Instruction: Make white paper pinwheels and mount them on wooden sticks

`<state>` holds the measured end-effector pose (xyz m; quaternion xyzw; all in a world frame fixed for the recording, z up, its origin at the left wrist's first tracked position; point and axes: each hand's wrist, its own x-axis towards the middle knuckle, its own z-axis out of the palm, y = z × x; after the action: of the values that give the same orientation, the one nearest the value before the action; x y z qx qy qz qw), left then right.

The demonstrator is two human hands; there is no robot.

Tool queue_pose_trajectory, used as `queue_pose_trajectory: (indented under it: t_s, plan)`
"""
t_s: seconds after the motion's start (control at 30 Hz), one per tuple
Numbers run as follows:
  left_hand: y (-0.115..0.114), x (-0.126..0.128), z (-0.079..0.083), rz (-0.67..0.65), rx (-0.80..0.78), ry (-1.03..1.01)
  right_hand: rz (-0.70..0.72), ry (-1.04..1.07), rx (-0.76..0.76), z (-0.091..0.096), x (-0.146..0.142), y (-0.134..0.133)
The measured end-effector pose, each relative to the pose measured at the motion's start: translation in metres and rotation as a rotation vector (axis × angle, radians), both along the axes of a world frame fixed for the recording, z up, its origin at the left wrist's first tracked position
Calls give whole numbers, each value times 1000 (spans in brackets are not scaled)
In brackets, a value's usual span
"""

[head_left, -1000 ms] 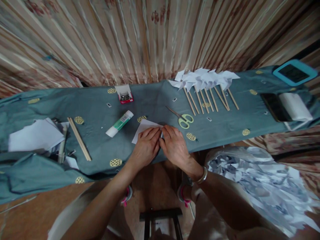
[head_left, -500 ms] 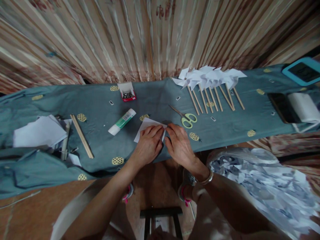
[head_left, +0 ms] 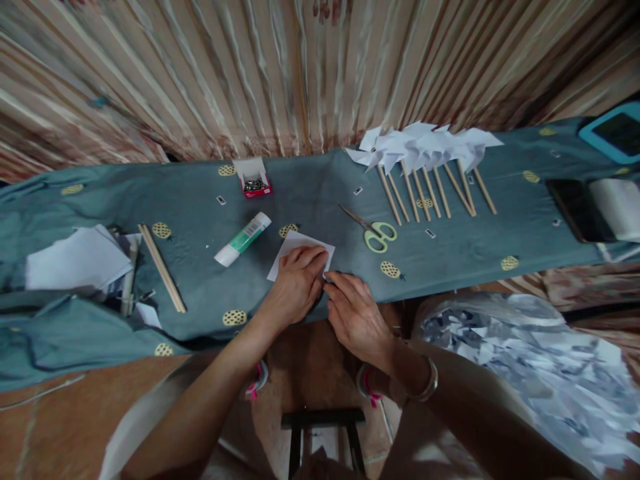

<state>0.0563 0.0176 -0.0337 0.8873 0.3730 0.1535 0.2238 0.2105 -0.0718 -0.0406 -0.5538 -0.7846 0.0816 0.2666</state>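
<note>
A white square of paper [head_left: 287, 251] lies on the cloth in front of me, turned cornerwise. My left hand [head_left: 300, 280] is over it, its bent fingers close together and holding it down. At the paper's lower right edge, the fingertips of my right hand [head_left: 356, 313] touch it, fingers stretched out. The edge under my hands is partly hidden. A glue stick [head_left: 243, 239] with a green label lies to the left. Beyond my right hand are scissors [head_left: 377, 236] with light green handles.
A red box of metal pins [head_left: 257, 185] stands at the back. Paper pinwheels [head_left: 425, 150] on sticks lie back right. Paper sheets [head_left: 75, 260] and wooden sticks [head_left: 163, 270] lie left. A phone [head_left: 580, 210] is right; a bag of paper scraps [head_left: 530, 367] is below.
My right hand has moved down along the paper from its right corner to its lower right edge. My left hand stays on the paper. The view has shifted slightly.
</note>
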Motion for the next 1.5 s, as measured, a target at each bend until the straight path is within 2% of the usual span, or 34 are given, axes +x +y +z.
queue_pose_trajectory:
  t_s: [0.27,0.37,0.5,0.7,0.97,1.1,1.3,1.5]
  plan:
    - [5,-3,-1,-10,-48,-58,120,205,-36,8,-5,-11]
    - [5,-10,0,-37,-52,-106,64,242,-10,10,3,-5]
    - [-1,-27,4,-39,37,-102,-3,179,-4,9,19,9]
    - [-9,-50,2,-31,158,-26,39,112,-55,8,23,19]
    - [-14,-46,-2,-34,310,-48,97,115,-85,3,17,27]
    - [-14,-45,-3,-18,353,-109,74,172,-73,3,17,31]
    - [-23,-44,2,41,199,-232,49,378,-131,11,18,34]
    - [-18,-45,1,178,33,-238,-31,438,-200,11,15,44]
